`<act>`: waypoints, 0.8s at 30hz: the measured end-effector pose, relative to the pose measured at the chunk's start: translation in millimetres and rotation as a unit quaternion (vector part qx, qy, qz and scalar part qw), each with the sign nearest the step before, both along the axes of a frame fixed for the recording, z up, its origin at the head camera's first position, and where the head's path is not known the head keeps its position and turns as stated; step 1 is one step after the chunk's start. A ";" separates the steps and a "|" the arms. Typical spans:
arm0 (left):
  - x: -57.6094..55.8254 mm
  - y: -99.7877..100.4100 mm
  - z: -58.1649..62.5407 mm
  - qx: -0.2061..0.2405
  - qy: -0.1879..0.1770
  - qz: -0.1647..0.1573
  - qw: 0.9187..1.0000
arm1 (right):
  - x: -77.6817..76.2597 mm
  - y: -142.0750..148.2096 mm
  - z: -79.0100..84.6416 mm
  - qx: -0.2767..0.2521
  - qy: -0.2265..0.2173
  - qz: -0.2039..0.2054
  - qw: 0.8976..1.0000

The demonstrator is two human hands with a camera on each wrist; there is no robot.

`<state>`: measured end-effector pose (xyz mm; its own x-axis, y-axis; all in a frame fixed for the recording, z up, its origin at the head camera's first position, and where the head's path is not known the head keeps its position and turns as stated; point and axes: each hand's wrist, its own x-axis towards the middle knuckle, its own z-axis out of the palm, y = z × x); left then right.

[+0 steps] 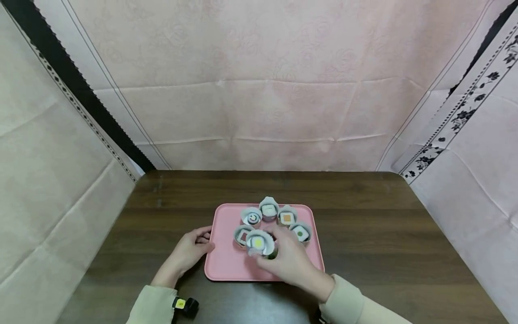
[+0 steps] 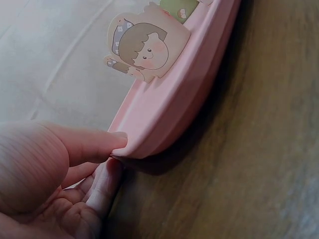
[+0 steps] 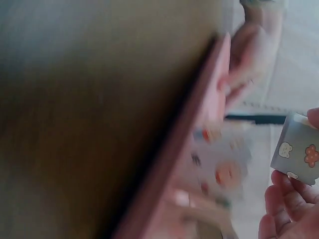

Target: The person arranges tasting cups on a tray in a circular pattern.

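My left hand (image 1: 191,252) pinches the left rim of a pink tray (image 1: 224,267), its thumb (image 2: 107,143) on the edge and fingers below. With my right hand (image 1: 293,258) I hold a small printed paper cup (image 1: 259,243) over the tray's middle. It has a wavy pale rim and a yellow mark inside; bear and mushroom pictures show on its side (image 3: 299,152) in the right wrist view. Several similar cups stand on the tray around it, among them one with a smiley swirl (image 1: 252,218) and one with an orange square (image 1: 287,218).
A cup with a cartoon child's face (image 2: 147,47) stands near the tray's edge in the left wrist view. The tray rests on a dark wooden table (image 1: 376,243). Pale cloth (image 1: 259,112) hangs behind the table and at both sides.
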<state>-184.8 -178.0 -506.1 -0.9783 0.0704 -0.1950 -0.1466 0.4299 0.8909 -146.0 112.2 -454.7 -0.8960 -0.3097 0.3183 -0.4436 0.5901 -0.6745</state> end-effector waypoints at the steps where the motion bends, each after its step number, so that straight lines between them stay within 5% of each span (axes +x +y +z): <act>1: -0.2 0.1 -0.5 0.002 0.000 0.001 1.000 | 1.5 -4.8 -2.8 0.016 0.011 0.005 1.000; 15: -0.3 -0.6 -1.2 0.002 0.009 -0.001 1.000 | 3.2 -27.4 -24.0 0.124 0.097 0.006 0.987; 24: -1.0 -1.1 -3.5 -0.001 0.010 0.001 1.000 | 1.0 -27.0 -29.6 0.180 0.099 -0.007 0.979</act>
